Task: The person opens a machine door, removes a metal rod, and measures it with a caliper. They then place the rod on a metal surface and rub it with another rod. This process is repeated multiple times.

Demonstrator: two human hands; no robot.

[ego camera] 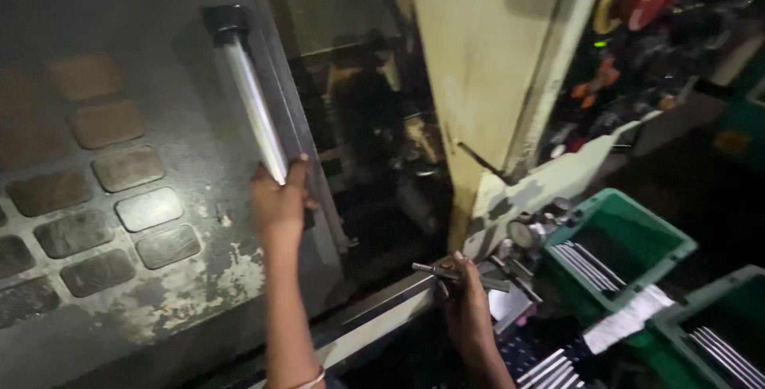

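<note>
Both hands were busy: your left hand [279, 202] clamped the door's steel handle [253, 102], stiff and heavy; your right hand's [466, 301] fingers pinched a slim, slippery metal rod [458, 275] mid-length.

My left hand [279, 202] grips the lower end of a long, shiny metal door handle [253, 110], a round bar tilted slightly, capped in black at the top, mounted on the grey sliding machine door [119, 158]. My right hand [466, 301] holds a slim grey metal rod [458, 275], lying nearly level, just above the door's sill.
</note>
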